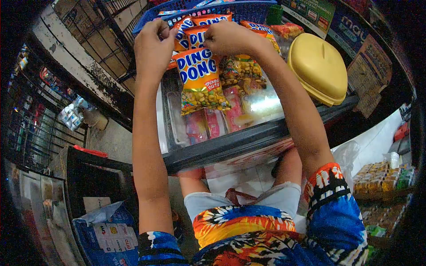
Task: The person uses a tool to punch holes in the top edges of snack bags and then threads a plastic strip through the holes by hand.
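Observation:
An orange DING DONG pack of mixed nuts (198, 80) leans front side up over the glass-topped case, its lower part showing nuts through clear film. At the packs' upper left, my left hand (154, 40) is closed, with thumb and fingers pinched at a pack edge. My right hand (228, 37) is closed too, its fingertips against the packs at the upper right. Which pack edge each hand grips is partly hidden by the fingers. Behind are several similar orange packs (195, 32), and more nut packs (243, 68) lie under my right forearm.
A blue plastic basket (253, 9) stands at the back. To the right sits a yellow lidded container (317, 68). Pink packs show through the case's glass top (266, 104), with a dark front edge (230, 142) nearest me. Metal bars (33, 119) are at left; stocked shelves (381, 177) at right.

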### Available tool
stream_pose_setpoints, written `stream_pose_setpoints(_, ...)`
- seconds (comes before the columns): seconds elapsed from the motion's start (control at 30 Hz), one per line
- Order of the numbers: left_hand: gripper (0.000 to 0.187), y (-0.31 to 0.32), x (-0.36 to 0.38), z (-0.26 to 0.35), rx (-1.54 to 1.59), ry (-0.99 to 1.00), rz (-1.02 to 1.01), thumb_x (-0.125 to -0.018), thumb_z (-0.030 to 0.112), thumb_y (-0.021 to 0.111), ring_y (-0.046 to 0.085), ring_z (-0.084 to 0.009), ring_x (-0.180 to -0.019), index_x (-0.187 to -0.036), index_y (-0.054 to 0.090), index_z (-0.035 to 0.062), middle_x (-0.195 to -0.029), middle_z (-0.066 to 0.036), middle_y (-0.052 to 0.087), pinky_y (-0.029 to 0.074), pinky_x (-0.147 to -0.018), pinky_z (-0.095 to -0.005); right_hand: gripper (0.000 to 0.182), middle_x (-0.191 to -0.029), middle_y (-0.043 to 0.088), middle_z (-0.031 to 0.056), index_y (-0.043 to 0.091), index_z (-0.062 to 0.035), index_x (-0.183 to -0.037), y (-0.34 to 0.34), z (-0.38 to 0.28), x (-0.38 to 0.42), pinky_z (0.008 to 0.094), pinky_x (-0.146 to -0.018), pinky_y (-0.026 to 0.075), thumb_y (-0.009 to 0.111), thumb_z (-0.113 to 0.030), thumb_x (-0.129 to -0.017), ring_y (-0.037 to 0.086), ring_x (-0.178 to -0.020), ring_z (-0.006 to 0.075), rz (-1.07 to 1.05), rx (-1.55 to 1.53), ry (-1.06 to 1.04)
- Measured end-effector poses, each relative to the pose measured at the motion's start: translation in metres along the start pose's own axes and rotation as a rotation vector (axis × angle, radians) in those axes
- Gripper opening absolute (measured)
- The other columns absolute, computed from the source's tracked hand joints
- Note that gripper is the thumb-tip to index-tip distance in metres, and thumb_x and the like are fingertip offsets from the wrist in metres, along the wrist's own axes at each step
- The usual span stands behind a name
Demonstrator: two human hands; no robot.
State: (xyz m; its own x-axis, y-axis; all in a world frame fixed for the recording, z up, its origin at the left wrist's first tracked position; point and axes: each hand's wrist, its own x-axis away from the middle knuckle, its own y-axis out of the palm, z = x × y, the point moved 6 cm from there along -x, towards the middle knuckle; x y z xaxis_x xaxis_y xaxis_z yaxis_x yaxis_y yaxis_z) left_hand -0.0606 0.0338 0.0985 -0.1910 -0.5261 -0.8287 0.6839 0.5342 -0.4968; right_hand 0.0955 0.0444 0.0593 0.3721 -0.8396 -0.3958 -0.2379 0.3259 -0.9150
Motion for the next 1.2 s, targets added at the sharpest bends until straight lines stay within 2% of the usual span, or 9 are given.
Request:
stream_pose_setpoints(0.2, 0.018, 0.007, 0.001, -0.007, 0.024, -0.090, -0.114, -0.076, 0.009, 0.060, 0.055, -0.0168, -0.065, -0.092, 0.061, 0.0012, -0.071, -0.008, 0.059, 0.045, -0.068, -0.0284, 0.028, -0.075, 0.060, 0.0215, 0.064, 0.0012, -0.079, -0.002, -0.001, 0.000, 0.0424, -0.070, 0.048, 0.049, -0.022, -0.078, 0.060, -0.069, 0.0360, 0.011, 0.001, 0.006)
stream_pose_setpoints(0.27, 0.020, 0.001, 0.000, -0.002, 0.115, 0.072, 0.029, -0.070, 0.004, 0.054, 0.058, -0.0333, -0.086, -0.089, 0.061, 0.0033, -0.089, -0.018, 0.060, 0.045, -0.078, -0.0379, 0.028, -0.075, 0.060, 0.0216, 0.064, 0.0014, -0.079, -0.003, -0.002, 0.002, 0.0422, -0.070, 0.048, 0.049, -0.022, -0.078, 0.060, -0.069, 0.0359, 0.012, 0.012, 0.007)
stream_pose_setpoints(0.4, 0.037, -0.003, -0.001, 0.001, 0.081, 0.181, 0.124, -0.067, 0.000, 0.048, 0.055, -0.0341, -0.097, -0.102, 0.060, 0.0041, -0.100, -0.020, 0.058, 0.041, -0.088, -0.0378, 0.028, -0.075, 0.060, 0.0219, 0.064, 0.0013, -0.080, -0.003, -0.002, 0.002, 0.0422, -0.070, 0.048, 0.049, -0.022, -0.078, 0.060, -0.069, 0.0360, 0.015, -0.011, 0.003)
stream_pose_setpoints(0.5, 0.040, 0.005, 0.004, -0.001, 0.125, 0.189, -0.032, -0.068, 0.001, 0.047, 0.053, -0.0346, -0.101, -0.106, 0.058, 0.0028, -0.103, -0.021, 0.057, 0.040, -0.090, -0.0376, 0.028, -0.075, 0.060, 0.0219, 0.064, 0.0011, -0.080, -0.001, -0.002, 0.001, 0.0422, -0.070, 0.048, 0.049, -0.023, -0.078, 0.060, -0.069, 0.0361, 0.012, -0.022, 0.009)
stream_pose_setpoints(0.6, 0.040, 0.038, 0.022, -0.007, 0.048, 0.031, -0.553, -0.070, 0.004, 0.046, 0.055, -0.0355, -0.097, -0.108, 0.057, 0.0035, -0.102, -0.024, 0.057, 0.043, -0.086, -0.0388, 0.029, -0.075, 0.060, 0.0218, 0.064, 0.0012, -0.080, 0.000, -0.001, 0.001, 0.0422, -0.070, 0.048, 0.049, -0.024, -0.079, 0.060, -0.069, 0.0362, -0.001, -0.010, 0.031)
stream_pose_setpoints(0.7, 0.039, 0.056, 0.035, -0.003, -0.042, 0.020, -0.759, -0.072, 0.005, 0.046, 0.057, -0.0353, -0.093, -0.109, 0.057, 0.0036, -0.100, -0.023, 0.058, 0.044, -0.083, -0.0398, 0.030, -0.075, 0.060, 0.0219, 0.064, 0.0013, -0.081, 0.003, -0.003, 0.003, 0.0424, -0.069, 0.048, 0.049, -0.024, -0.078, 0.060, -0.068, 0.0363, -0.023, 0.003, 0.035)
stream_pose_setpoints(0.97, 0.044, 0.058, 0.042, -0.003, -0.066, 0.012, -0.830, -0.072, 0.006, 0.045, 0.057, -0.0375, -0.092, -0.115, 0.051, 0.0026, -0.100, -0.027, 0.057, 0.045, -0.082, -0.0418, 0.027, -0.076, 0.061, 0.0228, 0.064, 0.0003, -0.081, 0.009, -0.013, 0.008, 0.0419, -0.067, 0.048, 0.054, -0.024, -0.074, 0.061, -0.070, 0.0357, -0.182, -0.008, 0.038)
stream_pose_setpoints(1.07, 0.044, 0.060, 0.044, -0.001, -0.108, 0.019, -0.897, -0.078, 0.009, 0.048, 0.057, -0.0337, -0.097, -0.120, 0.046, 0.0006, -0.104, -0.025, 0.057, 0.044, -0.085, -0.0365, 0.025, -0.077, 0.061, 0.0222, 0.064, 0.0003, -0.080, 0.012, -0.014, 0.010, 0.0422, -0.067, 0.049, 0.053, -0.021, -0.073, 0.061, -0.071, 0.0358, -0.224, 0.017, 0.036)
stream_pose_setpoints(1.2, 0.044, 0.060, 0.045, 0.000, -0.095, 0.020, -0.865, -0.071, 0.005, 0.045, 0.056, -0.0371, -0.096, -0.114, 0.051, -0.0011, -0.102, -0.027, 0.056, 0.044, -0.085, -0.0412, 0.025, -0.078, 0.062, 0.0225, 0.065, 0.0006, -0.080, 0.007, -0.024, 0.015, 0.0426, -0.068, 0.049, 0.052, -0.018, -0.072, 0.061, -0.072, 0.0354, -0.211, -0.010, 0.000)
